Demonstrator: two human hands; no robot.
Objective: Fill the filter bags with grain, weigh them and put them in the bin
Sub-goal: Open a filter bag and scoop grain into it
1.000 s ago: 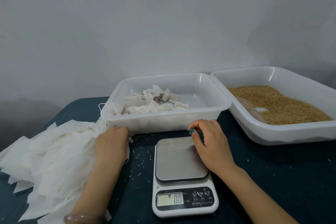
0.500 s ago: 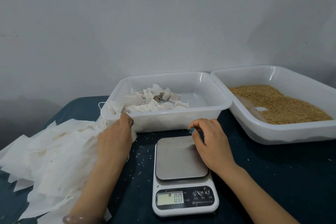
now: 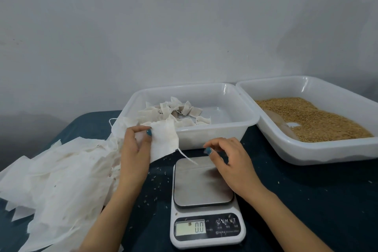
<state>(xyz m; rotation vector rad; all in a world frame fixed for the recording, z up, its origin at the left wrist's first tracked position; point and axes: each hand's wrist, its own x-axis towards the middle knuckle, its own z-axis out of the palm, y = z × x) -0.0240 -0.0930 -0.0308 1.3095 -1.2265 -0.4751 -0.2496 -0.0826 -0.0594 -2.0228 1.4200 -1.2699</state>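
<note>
While your left hand [image 3: 133, 150] pinches a filter bag [image 3: 164, 139], your right hand [image 3: 233, 164] hangs loosely curled, empty, above the scale [image 3: 202, 185]; dark tabletop [image 3: 306, 200] beneath, grey wall [image 3: 184, 26] behind.

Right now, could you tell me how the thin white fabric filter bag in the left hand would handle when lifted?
Probably floppy: the thin white filter bag drapes from the left hand. Likely very light: it looks flat and empty. Its loose drawstring may snag.

Table [image 3: 317, 200]: scale [image 3: 206, 230], bin [image 3: 214, 138], tray [image 3: 327, 152], bags [image 3: 61, 180]
</note>
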